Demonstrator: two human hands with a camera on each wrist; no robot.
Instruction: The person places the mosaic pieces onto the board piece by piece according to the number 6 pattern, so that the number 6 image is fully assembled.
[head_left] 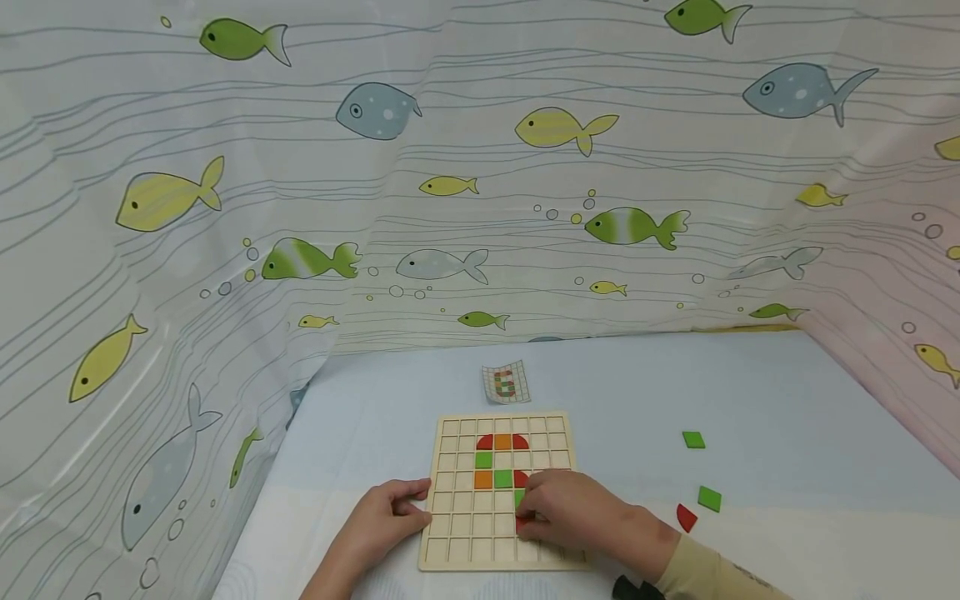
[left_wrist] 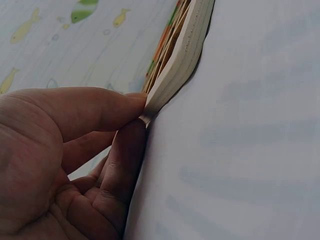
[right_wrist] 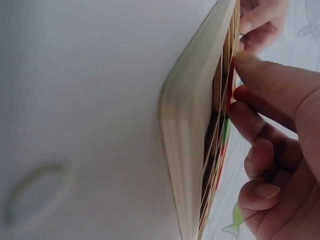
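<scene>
A pale wooden grid board (head_left: 457, 533) lies on the white cloth. Several coloured pieces sit in its cells: red quarter-rounds (head_left: 485, 442), orange squares (head_left: 483, 480) and green squares (head_left: 483, 460), plus more partly under my right hand. My left hand (head_left: 384, 518) touches the board's left edge with thumb and fingertips, as the left wrist view shows too. My right hand (head_left: 566, 507) reaches over the board's right half. Its thumb and finger pinch a red piece (right_wrist: 231, 82) right at the grid surface; most of that piece is hidden by the fingers.
Right of the board lie two loose green squares (head_left: 693, 439) and a red quarter-round (head_left: 686, 518). Behind the board rests a small patterned card (head_left: 506, 383) with a coloured figure on a grid. A black object (head_left: 636, 588) shows below my right wrist. Fish-printed fabric (head_left: 525, 167) surrounds the table.
</scene>
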